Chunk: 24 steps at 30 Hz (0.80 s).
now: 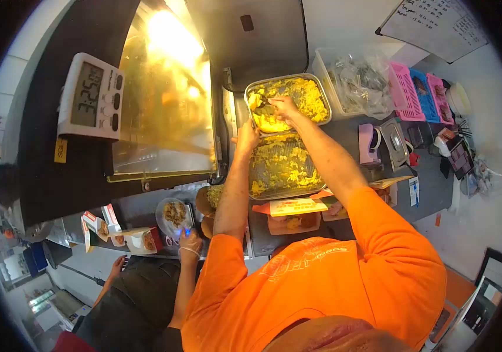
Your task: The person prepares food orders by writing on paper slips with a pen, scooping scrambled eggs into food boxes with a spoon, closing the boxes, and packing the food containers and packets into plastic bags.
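Observation:
A metal tray (328, 105) of yellow scrambled food stands at the back, and a second tray (315, 189) with yellow remnants lies in front of it. My right hand (285, 110) is closed over the back tray, around a dark utensil (265, 109) whose end is among the yellow food. At the left edge of the trays is my left hand (246, 139), near the corner where they meet; its fingers are partly hidden, and what they hold is unclear.
A lit glass-fronted cabinet (163, 105) with a timer (91, 97) stands left. A co-worker's gloved hand (190, 243) is by a bowl (174, 215). Food boxes (295, 223) line the front edge. A plastic bin (350, 82) and baskets (406, 91) stand right.

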Each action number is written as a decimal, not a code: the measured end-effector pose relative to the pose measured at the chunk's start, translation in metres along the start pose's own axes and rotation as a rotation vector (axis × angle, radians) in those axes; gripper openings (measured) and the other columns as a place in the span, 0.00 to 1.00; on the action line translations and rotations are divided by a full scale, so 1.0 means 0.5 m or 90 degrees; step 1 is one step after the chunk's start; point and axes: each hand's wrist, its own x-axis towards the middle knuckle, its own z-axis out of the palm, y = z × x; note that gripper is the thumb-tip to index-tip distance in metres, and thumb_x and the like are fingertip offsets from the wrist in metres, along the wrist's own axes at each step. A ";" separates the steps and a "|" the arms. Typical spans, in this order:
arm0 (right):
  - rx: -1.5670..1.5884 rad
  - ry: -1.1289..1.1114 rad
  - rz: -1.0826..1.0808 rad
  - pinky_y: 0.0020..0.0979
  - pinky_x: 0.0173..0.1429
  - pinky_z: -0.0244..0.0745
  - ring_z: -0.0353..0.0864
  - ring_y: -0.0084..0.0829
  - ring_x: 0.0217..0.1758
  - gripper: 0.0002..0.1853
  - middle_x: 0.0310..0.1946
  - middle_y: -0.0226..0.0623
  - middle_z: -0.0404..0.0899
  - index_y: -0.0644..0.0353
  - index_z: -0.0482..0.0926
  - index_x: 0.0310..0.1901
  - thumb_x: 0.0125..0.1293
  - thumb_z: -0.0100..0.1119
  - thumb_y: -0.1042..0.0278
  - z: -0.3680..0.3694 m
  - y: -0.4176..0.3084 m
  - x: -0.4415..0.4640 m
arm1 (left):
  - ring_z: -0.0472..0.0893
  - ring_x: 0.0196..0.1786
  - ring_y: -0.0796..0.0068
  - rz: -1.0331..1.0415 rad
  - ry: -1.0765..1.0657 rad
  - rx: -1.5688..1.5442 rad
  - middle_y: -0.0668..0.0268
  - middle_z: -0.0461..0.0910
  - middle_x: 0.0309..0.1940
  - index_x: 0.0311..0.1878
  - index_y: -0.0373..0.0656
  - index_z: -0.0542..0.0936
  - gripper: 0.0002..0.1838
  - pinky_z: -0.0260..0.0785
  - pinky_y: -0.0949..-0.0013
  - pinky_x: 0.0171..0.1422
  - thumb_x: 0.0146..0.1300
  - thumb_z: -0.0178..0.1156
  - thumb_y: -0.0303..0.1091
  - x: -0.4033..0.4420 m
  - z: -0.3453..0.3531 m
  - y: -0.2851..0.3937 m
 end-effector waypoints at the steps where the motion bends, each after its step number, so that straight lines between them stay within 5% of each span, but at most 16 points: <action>1: 0.076 -0.005 0.035 0.23 0.18 0.56 0.63 0.18 0.18 0.17 0.21 0.25 0.66 0.60 0.79 0.56 0.68 0.63 0.66 -0.014 0.004 0.001 | 0.82 0.50 0.53 -0.005 0.005 -0.015 0.50 0.84 0.43 0.62 0.43 0.74 0.20 0.70 0.50 0.54 0.67 0.60 0.33 0.000 0.002 -0.001; 3: 0.229 -0.018 0.106 0.22 0.17 0.55 0.62 0.17 0.18 0.18 0.26 0.26 0.67 0.61 0.77 0.57 0.68 0.63 0.67 -0.036 0.017 0.003 | 0.82 0.50 0.54 -0.015 0.014 -0.042 0.52 0.84 0.42 0.64 0.45 0.73 0.21 0.70 0.51 0.55 0.68 0.59 0.33 -0.003 0.009 -0.006; 6: 0.287 -0.003 0.125 0.19 0.18 0.57 0.61 0.17 0.18 0.22 0.34 0.29 0.69 0.61 0.74 0.61 0.67 0.64 0.66 -0.075 0.020 -0.021 | 0.82 0.51 0.54 -0.034 -0.006 -0.204 0.59 0.86 0.42 0.61 0.52 0.76 0.18 0.50 0.26 0.57 0.68 0.58 0.33 0.021 0.044 -0.047; 8: 0.284 0.083 0.111 0.24 0.19 0.61 0.62 0.20 0.17 0.20 0.40 0.37 0.79 0.58 0.78 0.60 0.69 0.62 0.62 -0.107 0.029 -0.001 | 0.83 0.48 0.57 -0.066 0.014 -0.027 0.61 0.86 0.38 0.60 0.54 0.77 0.18 0.50 0.30 0.58 0.67 0.58 0.34 -0.029 -0.001 0.016; 11: -0.257 0.287 -0.098 0.30 0.22 0.68 0.73 0.28 0.19 0.12 0.25 0.34 0.78 0.55 0.83 0.49 0.71 0.58 0.60 -0.093 -0.011 -0.076 | 0.83 0.43 0.60 -0.060 0.062 0.011 0.64 0.87 0.33 0.58 0.56 0.79 0.16 0.50 0.39 0.58 0.67 0.60 0.36 -0.038 0.009 0.010; 12: -0.482 0.293 -0.207 0.39 0.34 0.77 0.82 0.40 0.28 0.15 0.38 0.42 0.86 0.59 0.86 0.47 0.71 0.57 0.58 -0.114 0.020 -0.053 | 0.83 0.43 0.59 -0.057 0.063 -0.001 0.63 0.86 0.33 0.58 0.56 0.79 0.16 0.51 0.39 0.58 0.67 0.60 0.36 -0.036 0.010 0.008; 13: -0.643 0.245 -0.212 0.43 0.43 0.79 0.85 0.44 0.35 0.15 0.40 0.46 0.86 0.60 0.85 0.47 0.69 0.57 0.58 -0.103 0.022 -0.044 | 0.83 0.43 0.58 -0.053 0.066 -0.011 0.63 0.86 0.32 0.58 0.56 0.79 0.16 0.51 0.39 0.57 0.66 0.61 0.36 -0.036 0.004 0.015; 17: -0.683 0.192 -0.390 0.38 0.44 0.77 0.85 0.43 0.37 0.14 0.32 0.46 0.85 0.60 0.86 0.42 0.64 0.59 0.59 0.021 0.061 -0.047 | 0.82 0.43 0.56 -0.033 0.048 -0.023 0.62 0.85 0.29 0.57 0.57 0.80 0.18 0.52 0.39 0.55 0.62 0.63 0.40 -0.002 0.020 -0.008; 20: -0.496 0.155 -0.376 0.38 0.41 0.77 0.86 0.38 0.33 0.12 0.33 0.45 0.86 0.61 0.86 0.38 0.62 0.63 0.60 0.081 0.070 -0.021 | 0.82 0.48 0.54 -0.041 0.063 -0.033 0.59 0.86 0.38 0.55 0.59 0.81 0.18 0.49 0.31 0.60 0.61 0.63 0.41 -0.006 0.029 -0.015; 21: -0.408 0.151 -0.351 0.34 0.28 0.73 0.80 0.29 0.23 0.10 0.22 0.39 0.83 0.61 0.86 0.38 0.63 0.65 0.63 0.078 0.076 0.003 | 0.81 0.49 0.53 -0.043 0.065 -0.033 0.58 0.86 0.40 0.55 0.60 0.81 0.17 0.47 0.29 0.61 0.61 0.63 0.41 0.001 0.031 -0.018; 24: 0.200 0.080 0.087 0.20 0.14 0.50 0.58 0.15 0.15 0.16 0.18 0.20 0.60 0.57 0.78 0.55 0.68 0.63 0.64 0.041 -0.014 -0.057 | 0.78 0.57 0.54 -0.081 0.057 -0.001 0.60 0.85 0.44 0.59 0.60 0.79 0.18 0.43 0.25 0.65 0.65 0.59 0.42 -0.040 0.006 0.026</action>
